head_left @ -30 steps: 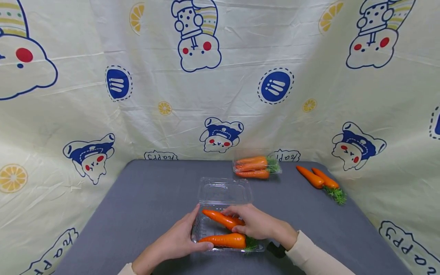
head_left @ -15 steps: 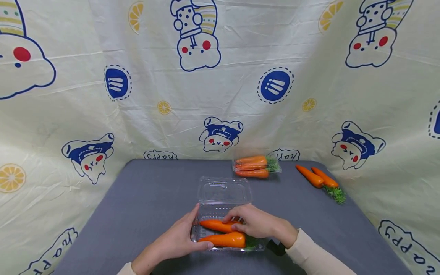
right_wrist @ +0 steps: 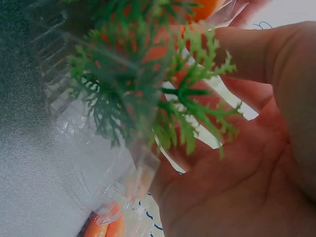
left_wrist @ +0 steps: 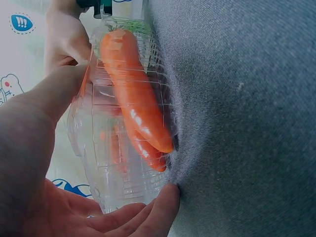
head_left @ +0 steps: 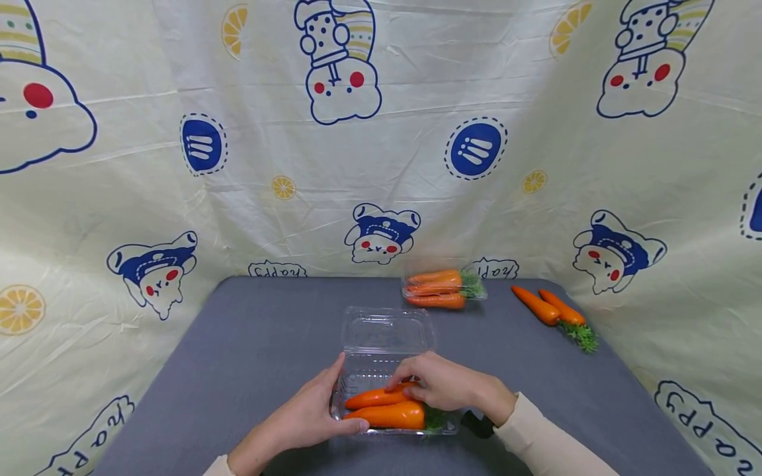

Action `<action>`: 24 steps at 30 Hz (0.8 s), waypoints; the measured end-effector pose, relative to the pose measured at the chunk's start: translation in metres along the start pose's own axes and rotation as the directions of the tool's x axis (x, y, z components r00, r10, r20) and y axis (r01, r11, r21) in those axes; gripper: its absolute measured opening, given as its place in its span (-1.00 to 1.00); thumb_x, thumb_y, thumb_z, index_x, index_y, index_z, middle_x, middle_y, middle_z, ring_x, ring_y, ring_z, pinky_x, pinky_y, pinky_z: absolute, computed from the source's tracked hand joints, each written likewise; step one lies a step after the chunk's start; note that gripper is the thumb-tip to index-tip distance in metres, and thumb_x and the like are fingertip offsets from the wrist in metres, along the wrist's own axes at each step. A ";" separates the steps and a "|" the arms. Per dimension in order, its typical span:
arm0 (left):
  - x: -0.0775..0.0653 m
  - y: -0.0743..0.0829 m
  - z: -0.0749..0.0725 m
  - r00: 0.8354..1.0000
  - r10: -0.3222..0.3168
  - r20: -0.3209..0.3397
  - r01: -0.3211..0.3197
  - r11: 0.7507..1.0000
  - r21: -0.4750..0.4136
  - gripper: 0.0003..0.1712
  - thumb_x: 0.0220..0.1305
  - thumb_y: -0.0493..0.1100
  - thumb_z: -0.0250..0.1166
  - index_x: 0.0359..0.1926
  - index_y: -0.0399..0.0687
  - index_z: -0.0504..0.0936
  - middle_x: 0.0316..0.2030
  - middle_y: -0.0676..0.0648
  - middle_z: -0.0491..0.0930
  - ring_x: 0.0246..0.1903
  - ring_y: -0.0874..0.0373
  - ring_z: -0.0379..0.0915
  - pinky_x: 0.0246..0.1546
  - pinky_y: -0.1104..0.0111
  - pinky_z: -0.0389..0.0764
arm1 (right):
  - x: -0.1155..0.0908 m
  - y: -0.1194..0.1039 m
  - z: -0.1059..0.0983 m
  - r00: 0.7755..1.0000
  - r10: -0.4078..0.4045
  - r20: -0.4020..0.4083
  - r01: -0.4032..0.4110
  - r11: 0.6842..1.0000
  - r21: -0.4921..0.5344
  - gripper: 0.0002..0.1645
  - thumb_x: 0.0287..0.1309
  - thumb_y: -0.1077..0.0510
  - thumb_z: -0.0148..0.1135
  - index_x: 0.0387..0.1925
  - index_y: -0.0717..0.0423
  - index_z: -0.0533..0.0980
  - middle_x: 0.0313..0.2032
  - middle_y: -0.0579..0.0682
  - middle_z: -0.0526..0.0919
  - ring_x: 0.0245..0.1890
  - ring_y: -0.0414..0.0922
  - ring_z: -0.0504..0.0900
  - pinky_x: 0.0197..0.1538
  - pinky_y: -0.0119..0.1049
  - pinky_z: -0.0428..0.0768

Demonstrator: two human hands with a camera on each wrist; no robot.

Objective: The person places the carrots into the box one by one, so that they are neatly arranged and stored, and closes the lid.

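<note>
A clear plastic clamshell box (head_left: pixel 363 375) lies with its lid folded back near the table's front edge. Thumb at the front rim and fingers along the left end, my left hand (head_left: pixel 303 415) holds it. My right hand (head_left: pixel 443 383) pinches a carrot (head_left: pixel 376 397) inside the box, just behind another carrot (head_left: pixel 389 416) along the front wall. Both tips point left. Through the box's wall the front carrot (left_wrist: pixel 129 89) shows in the left wrist view. Green leafy tops (right_wrist: pixel 190 98) stick out near my right palm in the right wrist view.
At the back of the grey table (head_left: pixel 268 330) sits another clear box with several carrots (head_left: pixel 437 284). Two loose carrots (head_left: pixel 544 309) with green tops lie at the back right. A patterned cloth (head_left: pixel 268 132) hangs behind the table.
My right hand has lowered the rear carrot and drawn it toward the front carrot. The left hand and the box have stayed in place.
</note>
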State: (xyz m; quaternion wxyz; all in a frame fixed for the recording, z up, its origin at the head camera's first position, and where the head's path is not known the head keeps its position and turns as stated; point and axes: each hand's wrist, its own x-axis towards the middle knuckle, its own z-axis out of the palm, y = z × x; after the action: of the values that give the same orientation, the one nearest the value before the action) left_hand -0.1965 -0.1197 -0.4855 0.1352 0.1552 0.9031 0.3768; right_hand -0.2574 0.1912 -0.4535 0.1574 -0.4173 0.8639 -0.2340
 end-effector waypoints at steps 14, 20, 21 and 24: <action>0.000 -0.001 -0.002 1.000 -0.004 -0.006 0.004 1.000 0.007 0.57 0.26 0.42 0.71 0.93 -0.10 -0.01 0.80 -0.30 0.31 0.70 -0.37 0.36 0.67 -0.44 0.42 | -0.004 0.003 -0.007 0.996 0.066 -0.068 -0.062 0.996 0.062 -0.65 0.68 0.12 0.41 0.36 -0.03 0.79 0.28 -0.06 0.88 0.25 -0.02 0.82 0.52 0.22 0.73; -0.001 0.000 -0.002 1.000 0.011 -0.016 -0.010 1.000 0.011 0.57 0.26 0.42 0.71 0.93 -0.12 0.00 0.79 -0.30 0.32 0.70 -0.37 0.37 0.67 -0.44 0.43 | -0.008 0.010 -0.011 0.987 0.062 -0.150 -0.055 0.997 0.047 -0.67 0.69 0.07 0.42 0.34 -0.05 0.79 0.26 -0.01 0.88 0.24 0.02 0.81 0.44 0.22 0.77; -0.001 0.000 -0.002 1.000 0.011 -0.015 -0.011 1.000 0.012 0.57 0.26 0.42 0.71 0.93 -0.13 0.00 0.79 -0.30 0.32 0.70 -0.38 0.37 0.67 -0.43 0.43 | -0.009 0.011 -0.012 0.984 0.063 -0.164 -0.057 0.997 0.046 -0.67 0.69 0.06 0.42 0.34 -0.05 0.79 0.25 -0.01 0.88 0.22 -0.02 0.81 0.42 0.19 0.79; -0.001 -0.001 0.000 1.000 0.017 -0.018 -0.017 1.000 0.013 0.57 0.26 0.42 0.72 0.92 -0.13 0.00 0.79 -0.30 0.32 0.71 -0.38 0.36 0.67 -0.43 0.43 | -0.013 0.016 -0.014 0.975 0.057 -0.215 -0.052 0.998 0.025 -0.68 0.69 0.06 0.43 0.31 -0.02 0.79 0.21 0.00 0.88 0.15 -0.15 0.80 0.32 0.07 0.85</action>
State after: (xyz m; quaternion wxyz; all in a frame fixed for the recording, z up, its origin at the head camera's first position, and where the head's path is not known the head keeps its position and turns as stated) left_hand -0.1958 -0.1209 -0.4859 0.1227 0.1600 0.9054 0.3737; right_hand -0.2663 0.2136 -0.4492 0.0730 -0.3640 0.8848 -0.2817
